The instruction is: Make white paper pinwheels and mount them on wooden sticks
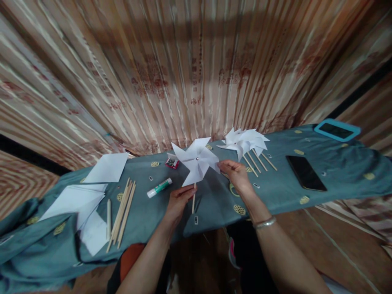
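Note:
A white paper pinwheel [197,160] on a thin wooden stick stands upright over the teal cloth [281,192]. My left hand [178,201] is closed round the stick just below the paper. My right hand [236,174] pinches the tip of the pinwheel's right blade. Beyond my right hand lie several finished white pinwheels [245,141] with their sticks pointing toward me.
A glue stick [159,188] and a small red box [172,163] lie left of the pinwheel. Loose wooden sticks [121,214] and white paper sheets [107,167] are at the left. A black phone [305,172] and a blue-cased tablet [337,130] lie at the right. A curtain hangs behind.

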### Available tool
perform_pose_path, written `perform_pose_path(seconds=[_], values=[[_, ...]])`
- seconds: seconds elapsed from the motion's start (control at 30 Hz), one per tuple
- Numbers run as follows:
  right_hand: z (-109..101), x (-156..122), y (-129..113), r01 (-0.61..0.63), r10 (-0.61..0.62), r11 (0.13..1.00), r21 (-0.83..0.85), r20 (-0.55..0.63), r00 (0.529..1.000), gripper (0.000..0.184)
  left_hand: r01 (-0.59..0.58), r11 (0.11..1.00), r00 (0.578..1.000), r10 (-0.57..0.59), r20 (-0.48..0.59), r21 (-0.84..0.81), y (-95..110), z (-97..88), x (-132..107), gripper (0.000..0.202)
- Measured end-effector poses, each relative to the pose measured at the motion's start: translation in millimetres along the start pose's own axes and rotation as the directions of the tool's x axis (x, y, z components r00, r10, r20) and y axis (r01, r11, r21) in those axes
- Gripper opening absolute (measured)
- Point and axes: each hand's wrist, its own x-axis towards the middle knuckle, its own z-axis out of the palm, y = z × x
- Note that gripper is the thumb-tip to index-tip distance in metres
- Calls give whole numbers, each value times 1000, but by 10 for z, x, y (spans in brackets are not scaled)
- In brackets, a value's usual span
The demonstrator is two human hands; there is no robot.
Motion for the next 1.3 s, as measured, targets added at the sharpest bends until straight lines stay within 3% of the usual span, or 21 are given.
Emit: perform_pose_path(seconds=[0.27, 0.6, 0.87, 1.07, 1.17, 1.23, 1.3], values=[[153, -132, 31, -61, 64, 998, -20, 190, 980, 39, -47, 999, 997, 46, -61, -8, -32, -23, 58, 37], [305, -277, -21, -183, 163, 982, 38, 306, 938, 32, -52, 997, 997, 48, -64, -52, -44, -14, 68, 38], [420, -351, 61, -178, 156, 984, 27, 367, 917, 29, -61, 997, 998, 61, -8, -45, -61, -5, 54, 40], [412, -352, 64, -88, 107, 994, -63, 426, 898, 31, -83, 996, 996, 84, 17, -38, -26, -7, 33, 37], [269, -269, -13, -13, 35, 997, -72, 313, 949, 32, -63, 998, 998, 62, -20, -32, -1, -16, 34, 38], [146, -169, -58, 44, -39, 998, -37, 121, 992, 34, -38, 999, 999, 38, -12, -23, 10, -15, 24, 38], [33, -59, -80, 76, -76, 997, 0, -79, 994, 30, -11, 1000, 1000, 11, 26, 2, 14, -10, 6, 36]])
